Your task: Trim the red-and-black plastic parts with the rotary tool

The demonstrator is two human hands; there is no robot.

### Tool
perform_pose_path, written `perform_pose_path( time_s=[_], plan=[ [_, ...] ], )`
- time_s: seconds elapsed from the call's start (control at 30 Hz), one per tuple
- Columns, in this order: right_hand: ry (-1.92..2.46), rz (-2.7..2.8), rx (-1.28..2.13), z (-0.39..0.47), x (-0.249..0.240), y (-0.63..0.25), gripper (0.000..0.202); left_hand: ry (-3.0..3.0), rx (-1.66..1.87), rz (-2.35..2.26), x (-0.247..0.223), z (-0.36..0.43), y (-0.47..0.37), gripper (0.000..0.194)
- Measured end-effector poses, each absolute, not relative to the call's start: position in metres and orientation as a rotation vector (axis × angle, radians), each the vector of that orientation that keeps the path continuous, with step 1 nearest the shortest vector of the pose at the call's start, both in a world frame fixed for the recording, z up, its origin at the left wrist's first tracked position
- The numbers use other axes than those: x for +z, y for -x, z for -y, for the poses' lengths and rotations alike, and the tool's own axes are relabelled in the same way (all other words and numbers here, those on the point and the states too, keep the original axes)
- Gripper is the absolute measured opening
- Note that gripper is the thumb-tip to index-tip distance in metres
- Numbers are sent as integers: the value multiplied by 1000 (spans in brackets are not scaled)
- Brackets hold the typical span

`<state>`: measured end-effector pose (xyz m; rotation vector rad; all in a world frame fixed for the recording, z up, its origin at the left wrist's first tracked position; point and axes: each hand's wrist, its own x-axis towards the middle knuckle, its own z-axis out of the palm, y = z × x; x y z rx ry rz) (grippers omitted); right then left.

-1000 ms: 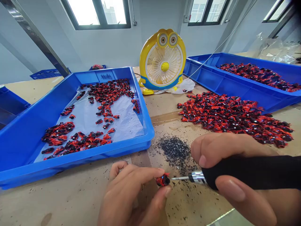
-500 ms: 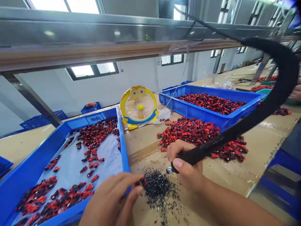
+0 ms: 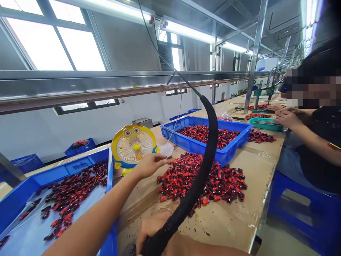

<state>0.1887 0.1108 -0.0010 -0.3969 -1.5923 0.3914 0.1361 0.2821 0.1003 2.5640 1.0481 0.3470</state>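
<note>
My left hand (image 3: pixel 152 164) reaches to the upper left edge of the pile of red-and-black parts (image 3: pixel 199 177), its thumb and fingertips close together beside a small red piece; whether it grips that piece is too small to tell. My right hand (image 3: pixel 157 227) is wrapped round the thick black sleeve of a corded tool (image 3: pixel 210 142) at the bottom centre. The tool's tip is out of view. A yellow fan (image 3: pixel 136 147) with a cartoon face stands just behind my left hand.
A blue tray (image 3: pixel 110 177) with red-and-black parts lies at the left, another blue tray (image 3: pixel 234 151) behind the pile. At the right a person sits on a blue stool (image 3: pixel 295 213) by a green tray (image 3: pixel 266 124). A metal beam (image 3: pixel 106 83) crosses above the table.
My left hand has moved from beside the black shavings to the pile and no longer shows the dark red piece there. The view has tilted up and right, bringing the seated person into sight.
</note>
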Motion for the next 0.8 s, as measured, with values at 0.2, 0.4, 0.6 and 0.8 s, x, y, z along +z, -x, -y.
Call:
perform_pose_path(
  time_s=[0.2, 0.4, 0.6, 0.8],
  plan=[
    [562, 1591, 309, -82, 6, -200, 35, -2268, 393, -1911, 103, -286, 29, 38],
    [393, 1728, 245, -88, 6, -203, 40, -1929, 206, -2332, 75, -236, 156, 38],
    [445, 1848, 230, -78, 1, -206, 19, -1872, 181, -2202, 29, -214, 172, 37],
    [513, 1923, 250, -72, 5, -212, 21, -1843, 309, -2060, 34, -206, 156, 38]
  ],
)
